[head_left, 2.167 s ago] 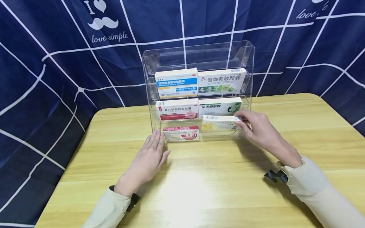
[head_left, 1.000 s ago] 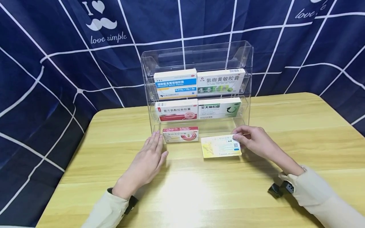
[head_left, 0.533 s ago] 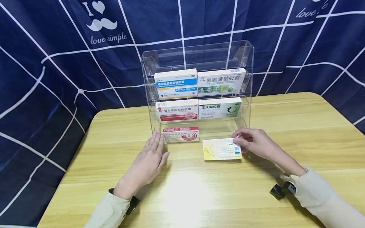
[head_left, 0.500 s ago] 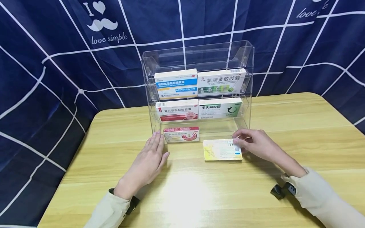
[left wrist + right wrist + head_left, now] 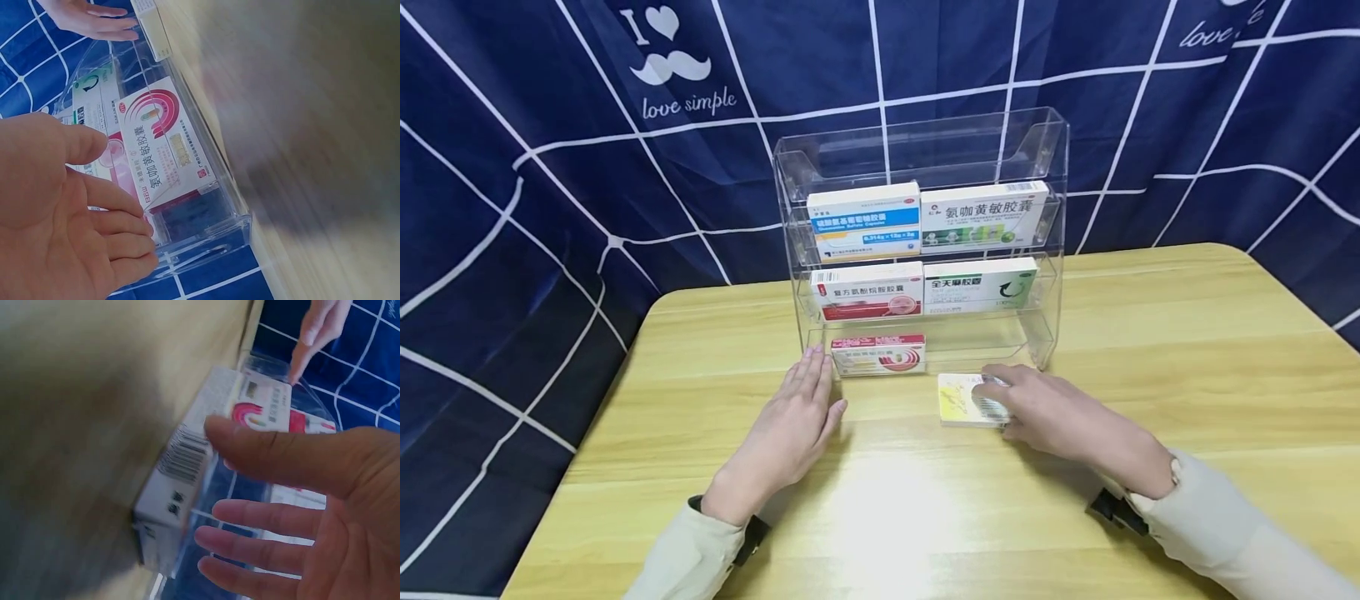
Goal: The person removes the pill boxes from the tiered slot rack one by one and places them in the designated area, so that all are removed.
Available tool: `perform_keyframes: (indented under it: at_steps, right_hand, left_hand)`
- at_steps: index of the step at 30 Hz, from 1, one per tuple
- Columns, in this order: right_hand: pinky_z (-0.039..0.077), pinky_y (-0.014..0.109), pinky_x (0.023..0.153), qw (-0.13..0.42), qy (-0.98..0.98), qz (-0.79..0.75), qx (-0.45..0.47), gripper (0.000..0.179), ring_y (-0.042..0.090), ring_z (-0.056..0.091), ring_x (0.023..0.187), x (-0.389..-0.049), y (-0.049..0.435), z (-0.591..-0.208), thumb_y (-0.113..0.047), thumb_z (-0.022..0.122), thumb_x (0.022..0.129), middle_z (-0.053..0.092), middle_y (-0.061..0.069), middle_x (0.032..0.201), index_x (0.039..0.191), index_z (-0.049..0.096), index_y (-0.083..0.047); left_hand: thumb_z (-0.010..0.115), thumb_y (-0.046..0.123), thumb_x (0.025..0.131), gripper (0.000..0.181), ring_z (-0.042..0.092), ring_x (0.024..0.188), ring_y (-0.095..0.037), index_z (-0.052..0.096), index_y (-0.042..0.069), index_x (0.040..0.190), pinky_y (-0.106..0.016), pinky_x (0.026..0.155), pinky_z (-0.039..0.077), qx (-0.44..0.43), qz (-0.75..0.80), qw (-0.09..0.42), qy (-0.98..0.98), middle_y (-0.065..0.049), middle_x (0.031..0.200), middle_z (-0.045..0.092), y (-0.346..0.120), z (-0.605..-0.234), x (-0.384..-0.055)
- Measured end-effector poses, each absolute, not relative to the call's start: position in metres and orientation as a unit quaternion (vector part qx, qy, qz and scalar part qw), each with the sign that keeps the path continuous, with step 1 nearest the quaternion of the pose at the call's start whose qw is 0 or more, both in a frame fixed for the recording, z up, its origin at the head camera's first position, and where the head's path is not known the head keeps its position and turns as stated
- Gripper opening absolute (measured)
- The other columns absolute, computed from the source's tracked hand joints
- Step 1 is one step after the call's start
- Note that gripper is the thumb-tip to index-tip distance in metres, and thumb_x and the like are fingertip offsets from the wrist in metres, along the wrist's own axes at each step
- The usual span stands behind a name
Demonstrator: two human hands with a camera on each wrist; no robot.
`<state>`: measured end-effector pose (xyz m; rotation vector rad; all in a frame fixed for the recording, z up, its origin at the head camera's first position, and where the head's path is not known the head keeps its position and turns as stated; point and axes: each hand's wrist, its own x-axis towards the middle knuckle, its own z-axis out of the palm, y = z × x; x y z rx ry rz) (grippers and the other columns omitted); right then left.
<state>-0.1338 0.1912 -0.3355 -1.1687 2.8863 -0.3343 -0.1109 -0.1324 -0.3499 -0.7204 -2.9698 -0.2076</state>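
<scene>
A clear tiered rack (image 5: 1045, 154) holds medicine boxes. Flat on the table in front of its lowest tier lies a yellow-and-white medicine box (image 5: 955, 400). My right hand (image 5: 1060, 417), slightly blurred, covers this box's right part. In the right wrist view, the box (image 5: 181, 456) shows its barcode side; my thumb overlaps it and the fingers extend loosely beside it. My left hand (image 5: 786, 425) lies with straight fingers at the rack's lower left corner. Beside those fingertips, a red-and-white medicine box (image 5: 880, 357) sits in the lowest tier's left half.
The middle tier bears a red-striped box (image 5: 868, 292) and a green-and-white box (image 5: 981, 287). Above them stand a blue-and-white box (image 5: 865, 225) and another green-and-white box (image 5: 985, 217). A dark blue gridded curtain (image 5: 820, 67) hangs behind the wooden table (image 5: 700, 350).
The yellow-and-white medicine box has come out of the lowest tier's right half, forward onto the table. My right hand has since shifted left over it. The left hand stays in place.
</scene>
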Motion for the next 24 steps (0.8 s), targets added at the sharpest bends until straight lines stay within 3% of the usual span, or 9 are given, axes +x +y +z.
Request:
perform_keyframes:
  at_steps: [8,16,24]
  right_hand:
    - [0.057,0.043,0.079,-0.073,0.901,-0.068,-0.422,0.044,0.039,0.066,0.099,-0.142,0.181,-0.352,0.025,0.063,0.068,0.066,0.023,0.112,0.106,0.069,0.005]
    - [0.059,0.038,0.068,-0.061,0.904,-0.076,-0.416,0.039,0.039,0.067,0.094,-0.144,0.182,-0.350,0.016,0.075,0.066,0.067,0.020,0.110,0.100,0.073,-0.001]
    - [0.058,0.042,0.077,-0.057,0.900,-0.077,-0.425,0.039,0.040,0.065,0.100,-0.148,0.185,-0.350,0.012,0.078,0.067,0.067,0.022,0.111,0.104,0.072,0.002]
  left_hand:
    - [0.037,0.031,0.105,0.059,0.021,0.142,-0.041,0.031,-0.013,0.144,-0.048,0.116,0.021,-0.234,-0.065,0.041,-0.969,-0.030,0.152,0.021,-0.132,-0.351,-0.110]
    - [0.038,0.030,0.104,0.058,0.021,0.142,-0.041,0.031,-0.013,0.144,-0.048,0.116,0.020,-0.235,-0.058,0.044,-0.969,-0.031,0.152,0.022,-0.130,-0.351,-0.111]
    - [0.039,0.029,0.104,0.058,0.022,0.141,-0.041,0.032,-0.014,0.143,-0.048,0.116,0.021,-0.235,-0.053,0.044,-0.970,-0.032,0.151,0.024,-0.130,-0.350,-0.112]
